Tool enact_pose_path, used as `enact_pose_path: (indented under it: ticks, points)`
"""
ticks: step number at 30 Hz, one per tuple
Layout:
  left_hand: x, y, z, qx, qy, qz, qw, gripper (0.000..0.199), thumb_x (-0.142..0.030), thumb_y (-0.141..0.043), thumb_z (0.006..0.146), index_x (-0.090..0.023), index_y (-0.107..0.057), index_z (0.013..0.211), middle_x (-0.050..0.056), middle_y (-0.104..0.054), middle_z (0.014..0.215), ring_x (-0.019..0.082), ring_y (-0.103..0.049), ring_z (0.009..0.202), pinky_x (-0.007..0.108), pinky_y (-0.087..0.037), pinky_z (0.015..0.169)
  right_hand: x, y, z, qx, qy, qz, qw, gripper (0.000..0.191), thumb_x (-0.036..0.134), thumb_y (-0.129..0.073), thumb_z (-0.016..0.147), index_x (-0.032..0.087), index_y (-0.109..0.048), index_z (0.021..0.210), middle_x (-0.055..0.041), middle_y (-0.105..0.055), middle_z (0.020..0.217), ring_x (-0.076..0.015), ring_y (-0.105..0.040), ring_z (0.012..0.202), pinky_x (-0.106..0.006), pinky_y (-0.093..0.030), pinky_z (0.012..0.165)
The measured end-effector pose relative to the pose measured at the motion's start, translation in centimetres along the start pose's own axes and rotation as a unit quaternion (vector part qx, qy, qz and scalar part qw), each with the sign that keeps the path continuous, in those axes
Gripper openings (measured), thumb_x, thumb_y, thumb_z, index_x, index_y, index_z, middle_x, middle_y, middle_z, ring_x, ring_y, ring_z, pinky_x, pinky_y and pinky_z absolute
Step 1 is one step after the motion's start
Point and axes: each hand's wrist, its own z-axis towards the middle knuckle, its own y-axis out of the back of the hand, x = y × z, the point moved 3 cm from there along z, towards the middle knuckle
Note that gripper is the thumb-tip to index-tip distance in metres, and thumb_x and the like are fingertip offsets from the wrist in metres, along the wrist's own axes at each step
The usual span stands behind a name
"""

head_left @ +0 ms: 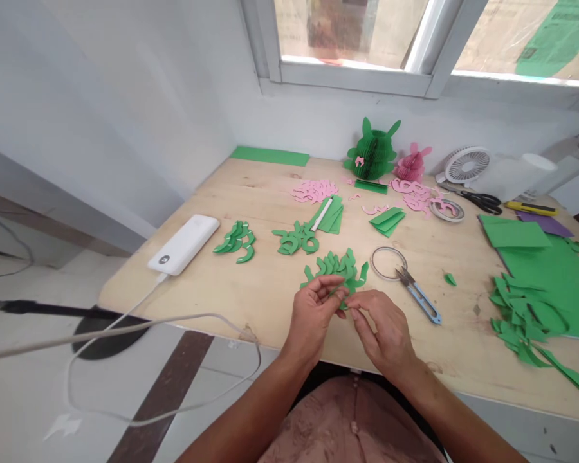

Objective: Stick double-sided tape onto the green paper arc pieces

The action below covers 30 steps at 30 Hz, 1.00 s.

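Observation:
My left hand (316, 312) and my right hand (383, 328) meet near the table's front edge, fingertips close together. Between the left fingers a small green paper piece (346, 302) shows, mostly hidden by the fingers. The right thumb and index finger pinch at its edge; what they grip is too small to tell. Just beyond my hands lies a pile of curved green cutouts (335, 262), some with white strips. To the right are a roll of tape (388, 278) and blue-handled snips (421, 297).
A white power bank (184, 245) with a cable lies left, beside green cutouts (235, 241). Pink cutouts (314, 190), a green paper figure (374, 154), a pink one (411, 164) and a fan (467, 164) stand or lie behind. Green scraps (523, 315) lie right.

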Motion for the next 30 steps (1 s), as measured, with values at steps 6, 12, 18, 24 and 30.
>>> enact_pose_path:
  ticks: [6,12,18,24,30]
  points:
    - [0.0,0.0,-0.1,0.002,-0.003,-0.006,1.000,0.028,-0.024,-0.075,0.061,-0.014,-0.065,0.085,0.002,-0.066,0.070,0.012,-0.058,0.063,0.019,-0.046,0.051,0.1,0.1,-0.1,-0.004,0.012,-0.008,1.000,0.018,0.009,-0.044,0.088,0.020,-0.056,0.094,-0.0072,-0.068,0.086,-0.0193,-0.064,0.083,-0.035,-0.049,0.073]
    - [-0.3,0.0,-0.3,0.002,-0.014,0.001,1.000,0.026,-0.024,-0.074,0.062,-0.014,-0.065,0.085,0.003,-0.068,0.069,0.014,-0.061,0.067,0.020,-0.047,0.051,0.0,0.2,-0.1,-0.004,0.014,-0.010,1.000,0.018,0.008,-0.045,0.087,0.021,-0.055,0.095,-0.0072,-0.068,0.086,-0.0192,-0.063,0.083,-0.034,-0.049,0.073]
    - [-0.6,0.2,-0.6,0.015,0.005,0.006,1.000,0.027,-0.024,-0.073,0.063,-0.013,-0.065,0.086,0.005,-0.070,0.077,0.013,-0.061,0.064,0.021,-0.048,0.051,-0.4,0.6,-0.1,0.001,0.019,-0.016,1.000,0.015,0.010,-0.046,0.088,0.020,-0.055,0.095,-0.0074,-0.067,0.085,-0.0186,-0.062,0.080,-0.034,-0.049,0.071]
    - [-0.6,0.5,-0.6,0.058,0.060,0.026,0.996,0.032,-0.034,-0.075,0.062,-0.012,-0.065,0.083,0.007,-0.070,0.083,0.012,-0.060,0.056,0.021,-0.047,0.046,-0.6,1.1,0.2,0.026,0.029,0.014,0.999,0.014,0.011,-0.045,0.089,0.020,-0.055,0.094,-0.0067,-0.066,0.084,-0.0183,-0.062,0.081,-0.033,-0.049,0.072]
    - [-0.5,0.9,-0.9,0.093,0.110,-0.009,0.989,0.030,-0.029,-0.077,0.062,-0.011,-0.064,0.083,0.004,-0.066,0.073,0.012,-0.062,0.055,0.020,-0.048,0.048,-1.1,1.4,0.2,0.041,0.020,0.025,0.999,0.014,0.013,-0.046,0.089,0.020,-0.056,0.096,-0.0063,-0.067,0.086,-0.0181,-0.063,0.082,-0.032,-0.050,0.071]
